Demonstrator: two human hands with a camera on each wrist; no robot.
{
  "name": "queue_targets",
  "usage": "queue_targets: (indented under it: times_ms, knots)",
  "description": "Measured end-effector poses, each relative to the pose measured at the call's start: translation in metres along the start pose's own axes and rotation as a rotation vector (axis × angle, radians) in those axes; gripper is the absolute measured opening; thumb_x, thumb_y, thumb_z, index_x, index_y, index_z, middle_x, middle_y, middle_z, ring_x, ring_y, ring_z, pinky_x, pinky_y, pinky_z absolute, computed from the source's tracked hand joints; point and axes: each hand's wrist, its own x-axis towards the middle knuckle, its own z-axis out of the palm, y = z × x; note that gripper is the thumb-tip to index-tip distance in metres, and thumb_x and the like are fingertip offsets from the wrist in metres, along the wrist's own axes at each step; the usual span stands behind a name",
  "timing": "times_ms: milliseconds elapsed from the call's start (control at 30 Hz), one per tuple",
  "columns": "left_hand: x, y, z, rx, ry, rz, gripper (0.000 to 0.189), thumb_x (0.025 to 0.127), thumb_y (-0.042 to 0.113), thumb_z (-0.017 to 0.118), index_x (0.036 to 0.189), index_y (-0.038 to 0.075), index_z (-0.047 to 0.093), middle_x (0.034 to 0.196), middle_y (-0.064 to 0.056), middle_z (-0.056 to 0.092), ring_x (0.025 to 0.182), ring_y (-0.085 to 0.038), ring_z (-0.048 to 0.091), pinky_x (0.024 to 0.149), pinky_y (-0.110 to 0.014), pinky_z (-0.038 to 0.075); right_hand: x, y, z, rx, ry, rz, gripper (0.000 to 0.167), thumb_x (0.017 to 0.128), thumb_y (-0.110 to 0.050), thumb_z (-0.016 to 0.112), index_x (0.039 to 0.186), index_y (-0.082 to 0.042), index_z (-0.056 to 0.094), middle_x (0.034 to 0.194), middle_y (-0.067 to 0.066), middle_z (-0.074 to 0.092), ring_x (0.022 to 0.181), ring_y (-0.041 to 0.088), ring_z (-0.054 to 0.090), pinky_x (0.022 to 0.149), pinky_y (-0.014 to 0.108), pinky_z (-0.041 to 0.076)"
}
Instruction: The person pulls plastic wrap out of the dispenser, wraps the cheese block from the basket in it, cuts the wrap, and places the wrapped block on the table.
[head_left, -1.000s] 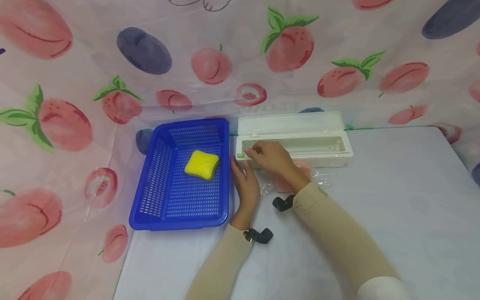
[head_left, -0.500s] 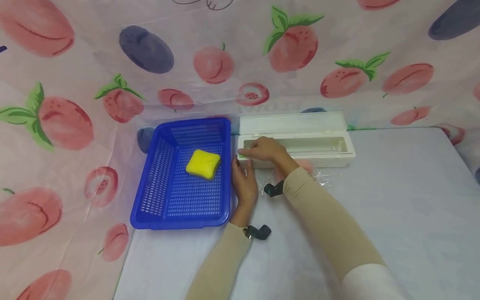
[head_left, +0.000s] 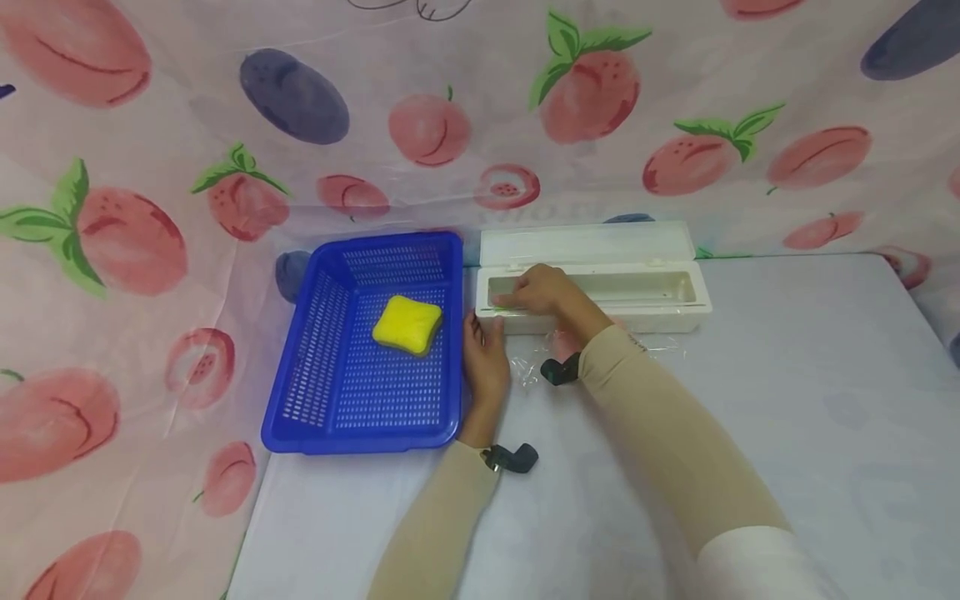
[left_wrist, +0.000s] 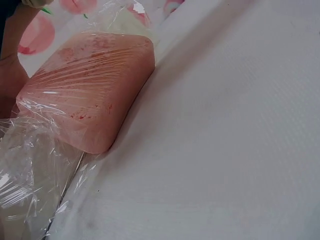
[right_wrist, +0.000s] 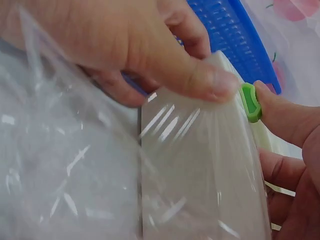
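Note:
A long white cling film dispenser (head_left: pixel 600 321) lies with its lid (head_left: pixel 585 246) raised at the back. My left hand (head_left: pixel 486 358) grips its left front corner, the thumb flat on the front face in the right wrist view. My right hand (head_left: pixel 543 290) is over the left end of the trough. One fingertip (right_wrist: pixel 267 92) bears on the far side of a small green slide cutter (right_wrist: pixel 251 103) on the edge; the other fingers curl behind it. Clear film (right_wrist: pixel 75 150) drapes down the front. Before the dispenser lies a pink, round-cornered block (left_wrist: pixel 95 95) under wrinkled film, partly hidden by my right arm.
Left of the dispenser stands a blue perforated basket (head_left: pixel 453 400) with a yellow pillow-shaped sponge (head_left: pixel 407 325) in it. A white cloth (head_left: pixel 600 517) covers the table. A fruit-patterned sheet (head_left: pixel 585 183) hangs along the back and left.
The right hand first moved left onto the green slide cutter, then slid slightly right along the dispenser's edge with it. The left hand keeps its grip on the corner.

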Motion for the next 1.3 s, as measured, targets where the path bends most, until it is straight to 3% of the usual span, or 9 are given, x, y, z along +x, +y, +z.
queue_targets:
  times_ms: [100, 333, 600, 800, 1000, 1200, 1300]
  knots:
    - [0.001, 0.000, 0.001, -0.008, 0.015, -0.011, 0.057, 0.102, 0.022, 0.063, 0.150, 0.000, 0.042, 0.152, -0.021, 0.048, 0.147, -0.033, 0.043, 0.117, -0.042, 0.041, -0.001, 0.004, -0.006, 0.003, -0.010, 0.019, 0.050, 0.088, -0.062, 0.069, 0.084, -0.012, 0.072, 0.081, 0.001, 0.058, 0.085, 0.021, 0.055, 0.071, 0.032, 0.044]
    - [0.003, 0.000, 0.002, -0.030, 0.017, -0.007, 0.056, 0.102, 0.021, 0.063, 0.149, -0.002, 0.041, 0.151, -0.023, 0.048, 0.146, -0.035, 0.044, 0.118, -0.043, 0.040, -0.013, 0.021, -0.021, -0.012, -0.015, 0.037, 0.049, 0.091, -0.057, 0.068, 0.103, -0.010, 0.077, 0.104, 0.008, 0.069, 0.101, 0.026, 0.059, 0.092, 0.041, 0.049]
    - [0.002, -0.003, 0.000, -0.003, 0.012, -0.013, 0.057, 0.102, 0.028, 0.063, 0.150, 0.004, 0.043, 0.154, -0.018, 0.048, 0.147, -0.031, 0.043, 0.118, -0.042, 0.040, -0.030, 0.051, -0.038, -0.010, 0.005, 0.064, 0.043, 0.092, -0.051, 0.069, 0.107, -0.012, 0.077, 0.116, 0.010, 0.071, 0.112, 0.029, 0.060, 0.098, 0.047, 0.050]
    - [0.002, -0.006, 0.002, -0.019, 0.017, -0.037, 0.061, 0.102, 0.028, 0.063, 0.152, 0.003, 0.040, 0.156, -0.019, 0.046, 0.149, -0.032, 0.040, 0.119, -0.042, 0.038, -0.050, 0.073, -0.050, -0.024, 0.055, 0.109, 0.044, 0.091, -0.053, 0.070, 0.106, -0.012, 0.077, 0.112, 0.011, 0.071, 0.110, 0.030, 0.058, 0.093, 0.048, 0.050]
    - [0.001, -0.006, 0.003, -0.009, 0.000, -0.031, 0.060, 0.102, 0.030, 0.063, 0.152, 0.004, 0.041, 0.156, -0.017, 0.046, 0.148, -0.030, 0.041, 0.119, -0.040, 0.039, -0.068, 0.086, -0.057, -0.050, 0.144, 0.122, 0.037, 0.089, -0.051, 0.074, 0.093, -0.014, 0.079, 0.099, 0.008, 0.072, 0.101, 0.029, 0.057, 0.081, 0.042, 0.048]
    - [0.002, -0.008, 0.004, -0.036, 0.026, -0.045, 0.062, 0.101, 0.028, 0.066, 0.153, 0.003, 0.041, 0.155, -0.019, 0.047, 0.148, -0.031, 0.041, 0.119, -0.041, 0.039, -0.067, 0.088, -0.055, -0.009, 0.104, 0.081, 0.045, 0.089, -0.056, 0.072, 0.092, -0.011, 0.076, 0.093, 0.007, 0.070, 0.093, 0.027, 0.056, 0.074, 0.036, 0.045]
    - [0.002, -0.008, 0.003, -0.034, 0.024, -0.049, 0.062, 0.101, 0.028, 0.066, 0.152, 0.003, 0.042, 0.154, -0.019, 0.047, 0.147, -0.031, 0.042, 0.118, -0.041, 0.040, -0.065, 0.087, -0.051, 0.026, 0.097, 0.117, 0.048, 0.085, -0.060, 0.074, 0.089, -0.012, 0.073, 0.090, 0.005, 0.067, 0.090, 0.025, 0.054, 0.071, 0.033, 0.044]
